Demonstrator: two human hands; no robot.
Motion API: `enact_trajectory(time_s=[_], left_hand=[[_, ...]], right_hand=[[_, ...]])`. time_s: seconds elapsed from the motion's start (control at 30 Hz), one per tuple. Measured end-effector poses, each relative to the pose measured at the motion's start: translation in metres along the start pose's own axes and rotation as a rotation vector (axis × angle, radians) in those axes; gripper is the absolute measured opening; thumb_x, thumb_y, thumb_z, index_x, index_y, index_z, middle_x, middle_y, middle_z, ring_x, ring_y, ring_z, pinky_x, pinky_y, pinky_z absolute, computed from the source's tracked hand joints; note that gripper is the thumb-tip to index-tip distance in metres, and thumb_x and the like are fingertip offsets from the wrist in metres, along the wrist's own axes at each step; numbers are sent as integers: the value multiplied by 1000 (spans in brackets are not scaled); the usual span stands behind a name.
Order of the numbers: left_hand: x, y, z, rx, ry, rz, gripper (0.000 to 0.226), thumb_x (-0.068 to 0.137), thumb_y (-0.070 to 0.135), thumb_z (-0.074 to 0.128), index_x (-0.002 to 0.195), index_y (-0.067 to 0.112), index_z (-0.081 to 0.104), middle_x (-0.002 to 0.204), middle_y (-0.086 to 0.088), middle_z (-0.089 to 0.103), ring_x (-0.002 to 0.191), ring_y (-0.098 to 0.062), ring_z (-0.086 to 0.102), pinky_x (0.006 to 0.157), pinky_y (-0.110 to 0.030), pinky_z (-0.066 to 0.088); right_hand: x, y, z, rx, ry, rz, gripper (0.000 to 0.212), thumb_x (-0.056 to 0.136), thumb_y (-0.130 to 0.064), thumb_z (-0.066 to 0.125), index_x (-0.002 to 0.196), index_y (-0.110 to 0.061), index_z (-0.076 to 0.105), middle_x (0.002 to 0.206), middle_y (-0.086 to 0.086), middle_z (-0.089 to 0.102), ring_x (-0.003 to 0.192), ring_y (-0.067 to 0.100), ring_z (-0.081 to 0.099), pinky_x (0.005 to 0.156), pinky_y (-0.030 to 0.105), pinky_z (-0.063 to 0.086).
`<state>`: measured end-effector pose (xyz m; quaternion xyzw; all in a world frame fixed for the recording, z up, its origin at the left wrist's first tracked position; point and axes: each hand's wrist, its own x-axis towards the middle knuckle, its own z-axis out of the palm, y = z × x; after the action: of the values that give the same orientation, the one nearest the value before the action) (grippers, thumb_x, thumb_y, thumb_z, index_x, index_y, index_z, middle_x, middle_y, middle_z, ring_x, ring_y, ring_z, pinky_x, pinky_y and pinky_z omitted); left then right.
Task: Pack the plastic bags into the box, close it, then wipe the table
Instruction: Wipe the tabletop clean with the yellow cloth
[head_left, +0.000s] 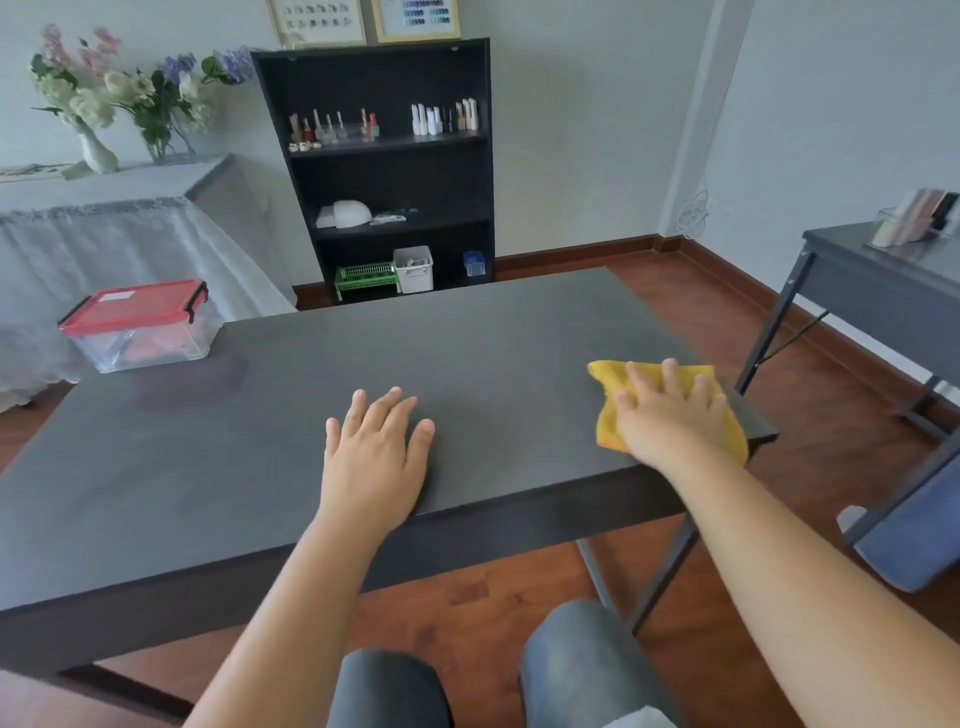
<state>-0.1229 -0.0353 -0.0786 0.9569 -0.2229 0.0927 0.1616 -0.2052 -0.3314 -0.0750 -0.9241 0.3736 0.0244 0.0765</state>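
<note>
A clear plastic box with a red lid clipped shut stands at the far left corner of the dark grey table; something reddish shows through its wall. My right hand lies flat, fingers spread, pressing a yellow cloth onto the table's right end near the edge. My left hand rests palm down on the bare tabletop near the front edge, holding nothing. No loose plastic bags are in sight.
A black shelf unit with small bottles and bins stands behind the table. A cloth-covered table with flower vases is at the far left. Another grey desk stands to the right. My knees are below the table's front edge.
</note>
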Motion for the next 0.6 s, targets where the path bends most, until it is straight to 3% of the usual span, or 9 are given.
enact_trajectory(time_s=[0.17,0.27,0.37,0.43,0.6], left_hand=[[0,-1,5,-54,64,-101,62,96,55,14,142,25,43,153,7,36,146,-26,14,115,-51,16],[-5,-2,2,-127,113,-126,65,94,58,13,142,26,42,152,6,38,146,-26,16,115,-50,17],[-5,0,-2,-226,145,-166,67,94,62,12,146,27,36,155,8,32,147,-22,12,117,-49,13],[-5,1,-3,-266,162,-179,70,91,64,10,148,29,30,157,10,27,148,-19,8,117,-45,10],[-3,-4,-6,-323,184,-272,65,94,60,12,148,28,29,155,8,30,148,-19,9,116,-45,11]], right_hand=[[-47,-95,21,26,-14,-531,54,96,-58,11,149,-47,8,163,-3,-6,146,36,-6,115,53,-5],[-58,-147,26,-2,-88,-751,54,96,-59,8,149,-48,4,162,-3,-10,146,35,-12,116,53,-7],[-53,-183,27,-95,-131,-879,57,97,-55,16,150,-45,-3,161,-2,-15,145,37,-16,115,55,-7],[-41,-200,25,-104,-142,-941,59,97,-51,25,150,-43,1,162,-1,-13,145,38,-15,116,55,-5],[4,-238,18,-15,-192,-909,52,96,-55,17,148,-51,9,163,-7,-5,147,31,-10,116,52,-7]])
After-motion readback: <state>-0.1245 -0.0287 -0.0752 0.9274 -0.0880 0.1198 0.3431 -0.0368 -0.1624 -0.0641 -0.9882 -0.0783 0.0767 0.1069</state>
